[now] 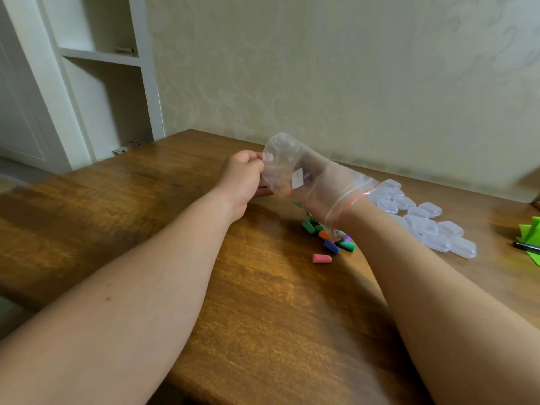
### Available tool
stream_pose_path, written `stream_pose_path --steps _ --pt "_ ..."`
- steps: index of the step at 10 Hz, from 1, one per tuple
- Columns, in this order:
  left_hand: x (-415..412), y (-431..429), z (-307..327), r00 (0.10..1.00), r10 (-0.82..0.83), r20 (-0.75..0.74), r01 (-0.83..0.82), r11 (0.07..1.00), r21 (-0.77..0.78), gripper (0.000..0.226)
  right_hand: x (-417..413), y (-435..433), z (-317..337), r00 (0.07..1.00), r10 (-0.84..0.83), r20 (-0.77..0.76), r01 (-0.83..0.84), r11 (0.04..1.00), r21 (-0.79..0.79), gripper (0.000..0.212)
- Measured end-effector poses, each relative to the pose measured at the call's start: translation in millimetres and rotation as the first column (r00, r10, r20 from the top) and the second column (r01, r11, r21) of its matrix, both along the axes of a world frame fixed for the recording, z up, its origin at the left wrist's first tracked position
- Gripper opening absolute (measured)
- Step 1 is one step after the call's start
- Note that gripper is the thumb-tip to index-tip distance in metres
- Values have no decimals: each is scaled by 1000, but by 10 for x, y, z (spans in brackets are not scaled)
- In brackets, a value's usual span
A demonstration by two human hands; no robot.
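A brown wooden table (263, 302) fills the lower view, pushed against a pale patterned wall, with a white shelf unit (102, 54) standing off its far left corner. 2 bare forearms reach in from the near edge and meet above the middle of the table. Between them hangs a clear zip bag (280, 150), held up off the wood and lying roughly sideways, its red-lined mouth (359, 195) round the right wrist. The left hand (242, 176) pinches the bag's closed end with curled fingers and thumb. The right hand (324, 185) is pushed deep inside the bag; through the creased plastic its fingers are blurred, so I cannot tell whether they are closed on anything. A small white label (298, 178) sits on the bag's side. To the right, a cluster of small clear plastic boxes (432, 226) lies on the table, touching one another. At the right edge sits a green folded sheet (530, 232) with a dark pen (526, 247) on it. Just under the right wrist lies a loose heap of coloured foam plugs (331, 244), green, blue, orange and purple, and 1 pink plug (322, 258) rests just beside the heap, nearer the person.
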State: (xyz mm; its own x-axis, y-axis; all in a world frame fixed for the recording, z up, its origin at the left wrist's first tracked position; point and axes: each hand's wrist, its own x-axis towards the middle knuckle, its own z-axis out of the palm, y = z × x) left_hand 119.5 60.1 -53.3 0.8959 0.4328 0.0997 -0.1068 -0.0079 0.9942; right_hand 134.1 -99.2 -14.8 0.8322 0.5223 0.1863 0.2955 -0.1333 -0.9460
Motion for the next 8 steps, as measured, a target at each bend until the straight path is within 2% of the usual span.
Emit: stream_pose_path --steps 1,2,3,4,5,6,7,8 --pt "37 36 -21 1000 23 -13 -24 1000 -5 24 99 -18 -87 985 123 118 -100 978 -182 29" --pt "48 38 -37 999 34 -23 -33 999 14 24 171 -67 -219 899 70 432 112 918 -381 78" --pt "57 24 -48 999 40 -27 -39 999 6 25 106 -86 -195 858 155 489 207 768 -607 56" --pt "75 38 -54 995 90 -33 -89 996 23 25 76 -144 -130 726 202 658 371 690 -622 18" --pt "85 46 -75 994 102 -38 -99 993 64 25 155 -107 -202 725 254 640 374 636 -675 25" --pt "80 28 -89 995 91 -37 -87 991 102 26 412 -51 -336 813 206 545 355 566 -744 25" --pt "77 15 -90 995 91 -38 -85 989 122 26 680 6 -467 868 186 461 294 555 -778 47" --pt "86 13 -95 995 94 -40 -88 986 141 26 544 20 -485 834 185 519 331 585 -740 41"
